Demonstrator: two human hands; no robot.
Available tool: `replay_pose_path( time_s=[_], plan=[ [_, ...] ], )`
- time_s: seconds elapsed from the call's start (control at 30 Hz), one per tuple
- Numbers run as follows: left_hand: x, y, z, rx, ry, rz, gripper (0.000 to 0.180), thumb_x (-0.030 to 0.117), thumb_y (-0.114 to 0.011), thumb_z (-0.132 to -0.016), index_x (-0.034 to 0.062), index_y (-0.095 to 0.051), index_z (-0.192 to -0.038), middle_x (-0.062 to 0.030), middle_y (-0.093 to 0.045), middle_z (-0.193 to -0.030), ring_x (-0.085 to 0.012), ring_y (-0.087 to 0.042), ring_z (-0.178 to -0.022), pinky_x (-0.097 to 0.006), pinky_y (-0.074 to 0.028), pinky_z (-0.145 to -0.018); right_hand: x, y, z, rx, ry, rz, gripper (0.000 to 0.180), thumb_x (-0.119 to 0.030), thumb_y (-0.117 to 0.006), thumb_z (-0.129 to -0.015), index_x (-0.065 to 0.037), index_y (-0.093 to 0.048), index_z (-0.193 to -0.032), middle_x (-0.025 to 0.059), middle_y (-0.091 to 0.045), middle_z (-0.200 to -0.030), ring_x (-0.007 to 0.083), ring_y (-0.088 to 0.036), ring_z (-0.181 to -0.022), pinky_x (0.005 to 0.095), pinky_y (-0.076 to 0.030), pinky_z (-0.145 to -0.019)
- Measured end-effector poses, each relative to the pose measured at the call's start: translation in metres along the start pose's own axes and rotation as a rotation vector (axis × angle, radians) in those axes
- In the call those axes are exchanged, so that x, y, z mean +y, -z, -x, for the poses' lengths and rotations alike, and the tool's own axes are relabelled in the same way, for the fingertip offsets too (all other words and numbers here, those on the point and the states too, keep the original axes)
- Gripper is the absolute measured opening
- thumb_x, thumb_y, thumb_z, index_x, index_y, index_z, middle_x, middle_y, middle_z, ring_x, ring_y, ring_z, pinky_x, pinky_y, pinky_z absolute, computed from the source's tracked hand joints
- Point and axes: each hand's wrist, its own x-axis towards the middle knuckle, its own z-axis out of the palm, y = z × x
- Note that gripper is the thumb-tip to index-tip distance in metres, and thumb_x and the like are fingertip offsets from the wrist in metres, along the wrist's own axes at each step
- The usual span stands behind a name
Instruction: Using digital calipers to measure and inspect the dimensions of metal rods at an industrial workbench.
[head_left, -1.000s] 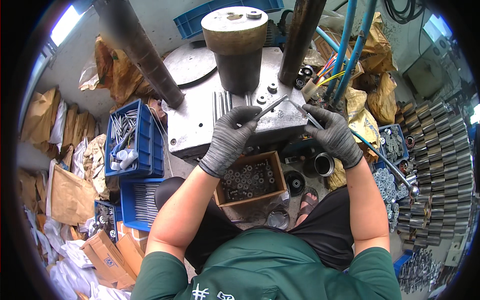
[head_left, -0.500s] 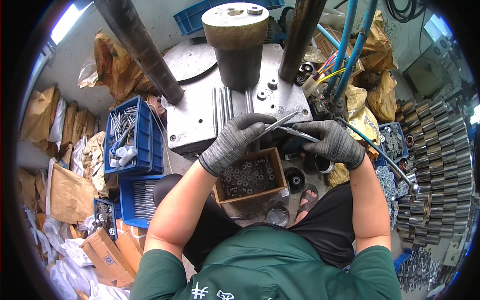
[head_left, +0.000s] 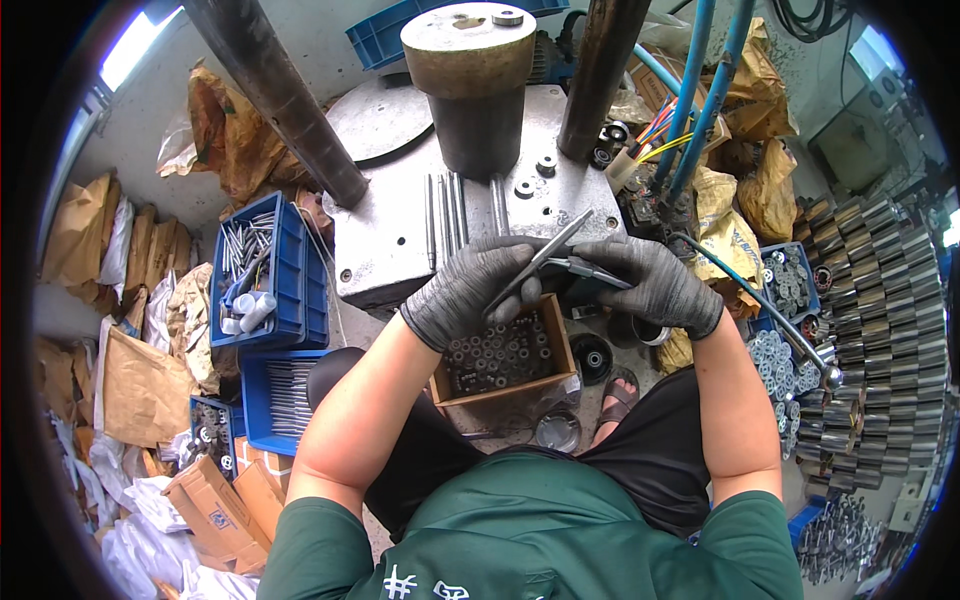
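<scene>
Both hands wear grey knit gloves and meet above the near edge of the metal press table (head_left: 380, 235). My left hand (head_left: 462, 292) is closed around a slim metal rod (head_left: 563, 240), which slants up to the right past the fingers. Held in my right hand (head_left: 658, 285) is a slim grey metal tool (head_left: 592, 270); its narrow end points left and lies against or very near the rod. Its exact kind is hard to make out. Below the hands stands an open cardboard box (head_left: 500, 390) with small dark ring-shaped parts.
Several metal rods (head_left: 452, 215) lie on the press table, beside a thick steel column (head_left: 475, 120) and small rings (head_left: 545, 166). Blue bins (head_left: 265, 290) with rods stand at left. Stacked metal cylinders (head_left: 880, 340) fill the right side; a ball-ended lever (head_left: 790, 330) reaches in there.
The rod in my left hand has tilted more steeply upright, and that hand has turned with it. My right hand has come slightly left and closer, its tool now nearer the rod's middle.
</scene>
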Motion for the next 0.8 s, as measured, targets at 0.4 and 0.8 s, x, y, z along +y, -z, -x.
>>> replay_pose_path(
  time_s=[0.4,0.8],
  plan=[
    [0.019,0.016,0.014,0.034,-0.184,-0.003,0.045,0.031,-0.058,-0.103,-0.0043,-0.061,-0.131,-0.0056,-0.066,-0.072,-0.0101,-0.053,-0.048,-0.020,-0.041,-0.045,-0.004,-0.021,-0.003,-0.024,-0.386,-0.747,0.052,-0.017,-0.076,-0.088,-0.001,-0.061,-0.135,0.0024,-0.065,-0.103,0.0112,-0.062,-0.094,0.0287,-0.053,-0.087],
    [0.038,0.140,0.045,1.137,-0.279,-1.493,0.035,0.012,-0.059,-0.094,0.0129,-0.068,-0.128,-0.0214,-0.068,-0.120,-0.0387,-0.068,-0.106,-0.049,-0.054,-0.093,0.034,-0.019,-0.010,0.387,-0.397,-0.628,0.031,-0.003,-0.065,-0.083,-0.002,-0.059,-0.114,0.0084,-0.069,-0.099,0.0169,-0.068,-0.087,0.0299,-0.056,-0.082]
  ],
)
